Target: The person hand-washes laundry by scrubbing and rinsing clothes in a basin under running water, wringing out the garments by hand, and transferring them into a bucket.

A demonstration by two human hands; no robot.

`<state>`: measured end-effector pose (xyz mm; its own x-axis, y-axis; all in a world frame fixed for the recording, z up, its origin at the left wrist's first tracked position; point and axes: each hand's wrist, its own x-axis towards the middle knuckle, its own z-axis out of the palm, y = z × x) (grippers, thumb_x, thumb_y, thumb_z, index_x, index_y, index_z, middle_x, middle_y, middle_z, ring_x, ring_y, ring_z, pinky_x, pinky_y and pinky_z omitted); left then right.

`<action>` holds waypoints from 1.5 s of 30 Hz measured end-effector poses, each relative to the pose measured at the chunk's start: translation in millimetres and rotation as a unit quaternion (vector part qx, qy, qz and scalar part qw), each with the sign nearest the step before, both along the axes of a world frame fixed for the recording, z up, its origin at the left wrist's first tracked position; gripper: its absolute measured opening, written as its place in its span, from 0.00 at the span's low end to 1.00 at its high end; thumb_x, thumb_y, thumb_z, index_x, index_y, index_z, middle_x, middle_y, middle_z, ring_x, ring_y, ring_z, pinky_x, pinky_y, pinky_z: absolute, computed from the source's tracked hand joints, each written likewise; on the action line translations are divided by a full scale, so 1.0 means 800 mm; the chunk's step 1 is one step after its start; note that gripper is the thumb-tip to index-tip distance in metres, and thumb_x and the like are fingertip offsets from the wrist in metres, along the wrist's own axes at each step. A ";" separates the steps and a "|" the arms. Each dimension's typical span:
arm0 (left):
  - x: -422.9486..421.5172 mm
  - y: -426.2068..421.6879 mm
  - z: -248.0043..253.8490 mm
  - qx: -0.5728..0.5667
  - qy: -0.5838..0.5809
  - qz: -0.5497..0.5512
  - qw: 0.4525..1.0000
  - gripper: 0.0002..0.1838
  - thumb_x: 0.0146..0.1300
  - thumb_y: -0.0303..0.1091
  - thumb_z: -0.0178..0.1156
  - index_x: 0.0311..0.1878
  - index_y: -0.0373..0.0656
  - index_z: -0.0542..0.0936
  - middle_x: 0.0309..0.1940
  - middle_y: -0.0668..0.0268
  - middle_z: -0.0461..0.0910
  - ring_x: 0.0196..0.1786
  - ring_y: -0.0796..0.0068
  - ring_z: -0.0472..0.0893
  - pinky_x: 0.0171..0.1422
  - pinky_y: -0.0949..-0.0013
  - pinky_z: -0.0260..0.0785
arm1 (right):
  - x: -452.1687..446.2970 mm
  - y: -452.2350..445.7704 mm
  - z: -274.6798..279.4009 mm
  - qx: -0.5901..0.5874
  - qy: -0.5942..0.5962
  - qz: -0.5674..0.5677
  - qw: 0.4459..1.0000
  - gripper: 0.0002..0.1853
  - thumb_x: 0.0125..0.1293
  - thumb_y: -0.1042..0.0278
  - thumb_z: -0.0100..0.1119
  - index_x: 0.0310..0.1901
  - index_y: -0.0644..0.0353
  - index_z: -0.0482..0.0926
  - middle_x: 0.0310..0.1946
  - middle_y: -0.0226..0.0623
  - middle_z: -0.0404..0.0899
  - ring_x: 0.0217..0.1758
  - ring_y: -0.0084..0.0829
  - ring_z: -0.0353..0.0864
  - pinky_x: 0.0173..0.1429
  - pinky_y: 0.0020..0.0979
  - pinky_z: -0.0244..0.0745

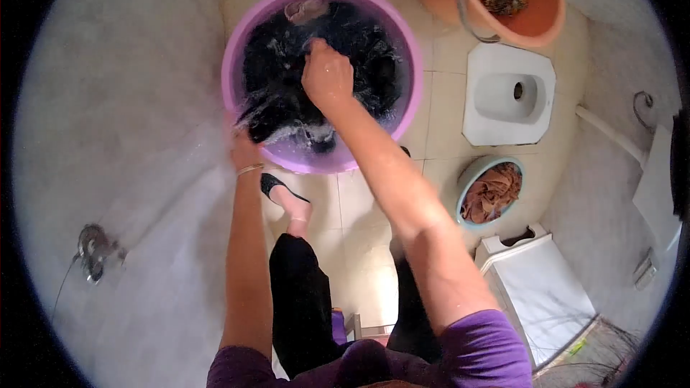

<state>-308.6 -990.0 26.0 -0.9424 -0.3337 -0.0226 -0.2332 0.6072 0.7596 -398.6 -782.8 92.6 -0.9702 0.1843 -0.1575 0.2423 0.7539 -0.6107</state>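
A large purple basin (pixel 412 93) stands on the floor with soaking black cloth (pixel 277 65) and water in it. White streaks of water or foam show on the cloth. My right hand (pixel 328 75) is closed in a fist over the middle of the basin, its fingers on the black cloth. At the basin's lower left rim, my left hand (pixel 246 149) is closed on an edge of the same cloth, its fingertips partly hidden. A pale pinkish piece (pixel 305 11) lies in the water near the far rim.
An orange bucket (pixel 543 11) with dark items is at the upper right, above a white squat toilet (pixel 478 100). A light-blue basin (pixel 462 197) holds brown cloth (pixel 492 192). A metal tap (pixel 93 251) projects from the left wall. My feet are close to the purple basin.
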 end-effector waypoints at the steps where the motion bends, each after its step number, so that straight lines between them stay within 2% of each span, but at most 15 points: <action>1: -0.008 0.009 0.070 0.252 -0.107 0.168 0.947 0.27 0.55 0.31 0.49 0.61 0.47 0.62 0.31 0.63 0.78 0.26 0.72 0.76 0.26 0.70 0.69 | -0.005 -0.008 0.026 -0.011 -0.034 0.043 0.998 0.06 0.52 0.72 0.49 0.32 0.62 0.72 0.24 0.50 0.76 0.26 0.46 0.77 0.32 0.42 0.73; 6: -0.023 0.017 0.141 0.169 -0.157 0.020 0.973 0.26 0.59 0.29 0.49 0.61 0.42 0.56 0.50 0.59 0.68 0.22 0.75 0.74 0.21 0.78 0.68 | -0.001 -0.104 0.112 -0.188 -0.002 0.151 0.970 0.10 0.53 0.65 0.50 0.30 0.62 0.75 0.28 0.49 0.76 0.31 0.48 0.77 0.38 0.42 0.72; 8: -0.046 0.038 0.146 0.649 -0.062 0.328 0.684 0.20 0.60 0.30 0.47 0.55 0.41 0.61 0.49 0.60 0.67 0.19 0.74 0.73 0.20 0.76 0.66 | 0.003 -0.102 0.136 -0.196 -0.049 0.199 0.959 0.10 0.52 0.65 0.50 0.33 0.61 0.76 0.33 0.49 0.75 0.36 0.46 0.75 0.42 0.39 0.71; 12: -0.046 0.032 0.162 0.416 -0.056 0.081 0.904 0.12 0.61 0.33 0.48 0.47 0.41 0.66 0.39 0.66 0.72 0.28 0.77 0.73 0.23 0.78 0.66 | 0.027 -0.030 0.132 -0.429 -0.024 0.179 0.885 0.21 0.47 0.71 0.49 0.47 0.61 0.72 0.52 0.49 0.63 0.57 0.43 0.62 0.60 0.35 0.59; 18: 0.011 0.099 0.307 0.571 -0.016 0.238 0.786 0.14 0.59 0.33 0.53 0.47 0.39 0.68 0.38 0.61 0.73 0.34 0.72 0.75 0.29 0.72 0.69 | 0.095 0.027 0.045 -0.044 -0.128 0.162 0.978 0.56 0.36 0.70 0.67 0.65 0.53 0.38 0.64 0.52 0.38 0.67 0.49 0.42 0.62 0.60 0.40; 19: 0.057 0.075 0.296 0.213 0.007 0.115 0.970 0.14 0.61 0.33 0.49 0.48 0.39 0.68 0.38 0.57 0.73 0.29 0.75 0.73 0.24 0.77 0.65 | 0.095 0.018 0.036 -0.023 -0.143 0.145 0.979 0.58 0.34 0.66 0.69 0.65 0.54 0.38 0.65 0.52 0.36 0.68 0.48 0.40 0.63 0.59 0.38; 20: 0.103 0.053 0.283 -0.183 0.025 -0.028 0.982 0.14 0.62 0.33 0.46 0.49 0.39 0.68 0.39 0.53 0.73 0.25 0.79 0.72 0.19 0.81 0.62 | 0.097 0.008 0.026 -0.002 -0.161 0.128 0.979 0.60 0.33 0.63 0.72 0.65 0.55 0.38 0.65 0.51 0.35 0.68 0.47 0.38 0.64 0.58 0.36; 22: 0.103 0.088 0.381 -0.121 0.051 -0.026 0.991 0.20 0.64 0.34 0.41 0.58 0.39 0.62 0.51 0.41 0.64 0.22 0.75 0.75 0.17 0.80 0.64 | 0.097 -0.018 -0.007 -0.028 -0.108 0.084 0.990 0.54 0.40 0.66 0.67 0.65 0.51 0.39 0.65 0.51 0.36 0.68 0.46 0.39 0.64 0.58 0.34; 23: 0.084 0.107 0.415 0.249 0.099 0.221 0.938 0.22 0.64 0.34 0.40 0.60 0.40 0.58 0.55 0.40 0.59 0.23 0.74 0.76 0.16 0.79 0.66 | 0.090 -0.032 -0.024 -0.014 -0.072 0.052 0.996 0.48 0.44 0.67 0.62 0.65 0.49 0.41 0.65 0.50 0.37 0.68 0.46 0.39 0.64 0.58 0.34; 24: 0.061 0.127 0.439 0.568 0.128 0.426 0.692 0.24 0.64 0.34 0.39 0.63 0.41 0.55 0.58 0.40 0.55 0.23 0.72 0.77 0.16 0.78 0.67 | 0.080 -0.039 -0.037 0.002 -0.035 0.022 0.999 0.43 0.49 0.69 0.58 0.65 0.46 0.44 0.65 0.48 0.38 0.68 0.45 0.40 0.64 0.58 0.33; 26: 0.052 0.120 0.424 0.406 0.138 0.582 0.691 0.21 0.63 0.33 0.41 0.59 0.39 0.60 0.54 0.48 0.65 0.24 0.73 0.76 0.15 0.80 0.65 | 0.058 -0.039 -0.033 0.007 -0.008 0.058 0.998 0.26 0.53 0.71 0.50 0.56 0.48 0.65 0.64 0.46 0.45 0.68 0.43 0.43 0.64 0.57 0.35; 28: 0.146 0.022 0.355 0.490 0.023 0.312 0.813 0.21 0.61 0.37 0.46 0.55 0.37 0.64 0.56 0.55 0.65 0.55 0.59 0.68 0.61 0.56 0.59 | 0.033 -0.039 -0.016 0.006 -0.026 0.079 0.997 0.13 0.49 0.74 0.51 0.37 0.53 0.79 0.61 0.40 0.54 0.66 0.41 0.49 0.62 0.56 0.45; 32: 0.105 0.009 0.232 0.351 -0.201 0.247 0.881 0.20 0.62 0.37 0.48 0.55 0.42 0.64 0.53 0.59 0.67 0.52 0.62 0.70 0.54 0.59 0.65 | 0.011 -0.043 0.111 0.078 -0.048 0.193 0.977 0.10 0.45 0.70 0.55 0.30 0.62 0.80 0.54 0.49 0.61 0.62 0.49 0.50 0.61 0.59 0.42; 37: 0.040 0.028 0.144 0.791 -0.146 0.171 0.569 0.23 0.64 0.47 0.41 0.57 0.43 0.64 0.53 0.62 0.68 0.53 0.67 0.69 0.55 0.63 0.63 | 0.057 -0.094 0.176 -0.032 0.037 0.220 0.974 0.14 0.47 0.66 0.50 0.31 0.65 0.79 0.47 0.47 0.65 0.61 0.50 0.52 0.58 0.61 0.48; 45: 0.088 0.053 0.248 0.754 -0.117 0.216 0.610 0.25 0.63 0.46 0.39 0.56 0.39 0.64 0.53 0.61 0.67 0.53 0.65 0.69 0.58 0.60 0.60 | 0.129 -0.061 0.254 -0.459 -0.124 0.320 0.819 0.12 0.34 0.82 0.54 0.25 0.73 0.67 0.53 0.51 0.55 0.61 0.48 0.52 0.61 0.41 0.55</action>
